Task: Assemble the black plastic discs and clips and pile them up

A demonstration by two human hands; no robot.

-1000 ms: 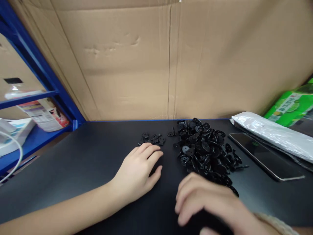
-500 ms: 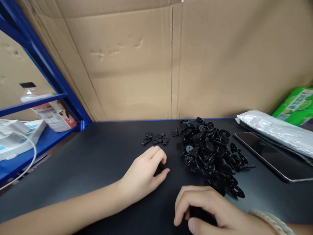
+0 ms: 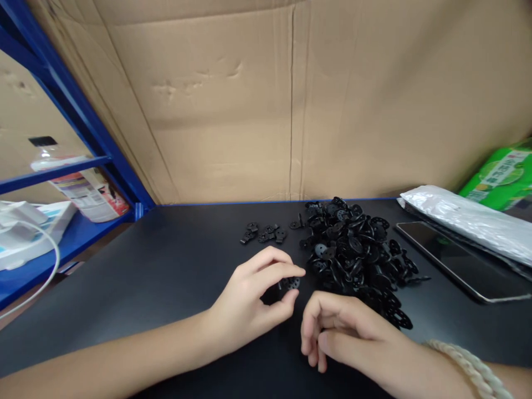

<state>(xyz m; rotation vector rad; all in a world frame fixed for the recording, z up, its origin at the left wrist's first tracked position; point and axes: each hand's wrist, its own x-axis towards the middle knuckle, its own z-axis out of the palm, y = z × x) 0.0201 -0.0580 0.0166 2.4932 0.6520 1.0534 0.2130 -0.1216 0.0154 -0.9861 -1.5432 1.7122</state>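
Note:
My left hand [image 3: 260, 291] is curled around a small black perforated disc piece [image 3: 291, 284], which shows between the index finger and thumb. My right hand [image 3: 347, 330] is close by to the right, fingers bent inward and thumb pressed toward them. Whatever it may hold is hidden inside the fingers. Just beyond the right hand lies a heap of similar black plastic pieces [image 3: 357, 249], round with holes and short tabs. Farther back on the black table [image 3: 178, 266], several such pieces [image 3: 270, 234] form a small group.
A dark flat device like a tablet [image 3: 461, 260] and a silvery plastic bag [image 3: 469, 219] lie at the right, with a green package [image 3: 499, 174] behind. At left, a blue rack [image 3: 124, 160] holds a bottle [image 3: 89, 188] and a white power strip [image 3: 45, 227]. Cardboard [image 3: 216, 111] walls the back.
My left hand has moved slightly right and its fingers have extended, bringing the disc piece into sight. My right hand has shifted away from me, its fingers and thumb drawing closer together.

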